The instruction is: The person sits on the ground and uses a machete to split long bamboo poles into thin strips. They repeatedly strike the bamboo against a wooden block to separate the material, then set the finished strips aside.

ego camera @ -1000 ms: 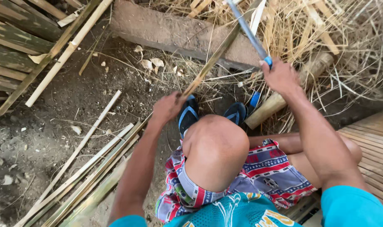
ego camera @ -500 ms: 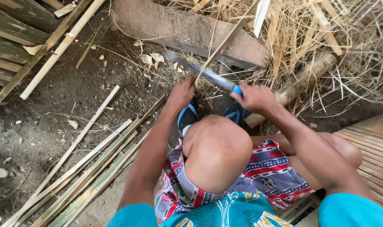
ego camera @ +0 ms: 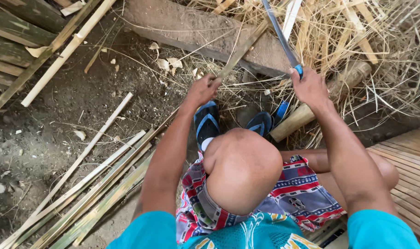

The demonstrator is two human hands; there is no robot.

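The left hand (ego camera: 201, 90) is pressed shut around the lower end of a thin bamboo strip (ego camera: 241, 50), which slants up and away over a weathered wooden block (ego camera: 191, 25) lying on the dirt ground (ego camera: 58, 138). The right hand (ego camera: 309, 86) is clenched on the blue handle of a long knife (ego camera: 279, 32), its blade raised toward the dry straw pile (ego camera: 380, 41). Split bamboo slats (ego camera: 94, 184) lie left of the person's knee, blue sandals (ego camera: 207, 122) beneath the hands.
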